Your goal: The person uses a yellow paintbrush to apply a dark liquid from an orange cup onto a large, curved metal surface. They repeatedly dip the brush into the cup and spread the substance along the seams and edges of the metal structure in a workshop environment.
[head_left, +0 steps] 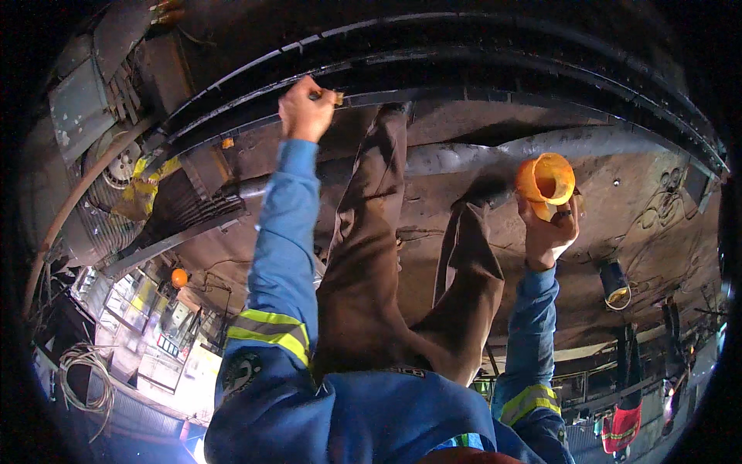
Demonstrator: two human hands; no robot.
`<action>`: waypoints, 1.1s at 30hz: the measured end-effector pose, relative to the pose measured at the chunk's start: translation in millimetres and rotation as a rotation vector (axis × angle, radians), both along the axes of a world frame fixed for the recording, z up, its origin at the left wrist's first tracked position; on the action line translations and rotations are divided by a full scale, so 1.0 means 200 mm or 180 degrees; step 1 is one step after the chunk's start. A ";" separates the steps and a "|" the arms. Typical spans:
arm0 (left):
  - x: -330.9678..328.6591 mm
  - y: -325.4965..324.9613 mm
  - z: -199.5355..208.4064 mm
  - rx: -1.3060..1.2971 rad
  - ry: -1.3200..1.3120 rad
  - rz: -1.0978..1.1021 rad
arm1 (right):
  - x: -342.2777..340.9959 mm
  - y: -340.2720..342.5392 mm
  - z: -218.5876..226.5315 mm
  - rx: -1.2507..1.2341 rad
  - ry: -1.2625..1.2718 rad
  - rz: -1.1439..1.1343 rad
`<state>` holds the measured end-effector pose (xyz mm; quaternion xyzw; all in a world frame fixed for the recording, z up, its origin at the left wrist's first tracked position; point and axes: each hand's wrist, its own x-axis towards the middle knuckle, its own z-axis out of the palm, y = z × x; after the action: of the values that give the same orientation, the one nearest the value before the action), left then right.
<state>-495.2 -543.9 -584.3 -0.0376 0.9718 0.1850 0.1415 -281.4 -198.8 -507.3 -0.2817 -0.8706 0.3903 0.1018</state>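
Note:
My left hand (305, 112) is raised at the upper middle, beside a long dark metal rail (433, 81). Its fingers are closed on a small object with a tan tip (338, 98); the rest of it is hidden in the fist. Over to the right, my right hand (552, 232) grips an orange cup-shaped container (533, 179) from below. The container's round mouth is turned partly toward me, and its inside looks orange-brown. Both hands are bare and well apart, with my brown trouser legs (371, 271) between the forearms.
A thick grey pipe (448, 160) runs across behind my feet. A dark bucket (614, 282) sits at the right. At left are yellow sheeting (139, 193), an orange ball-like object (179, 278) and a coiled hose (85, 379). Red cloth (621, 425) hangs at lower right.

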 end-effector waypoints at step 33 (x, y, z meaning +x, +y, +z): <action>-0.35 -0.39 0.01 0.0645 -0.1720 -0.2092 | -0.06 -0.24 -0.03 -0.0097 -0.0546 0.0195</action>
<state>-565.5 -622.8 -582.0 0.2406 0.8371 0.2081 0.4450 -292.5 -245.8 -513.6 -0.2889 -0.8783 0.3809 0.0106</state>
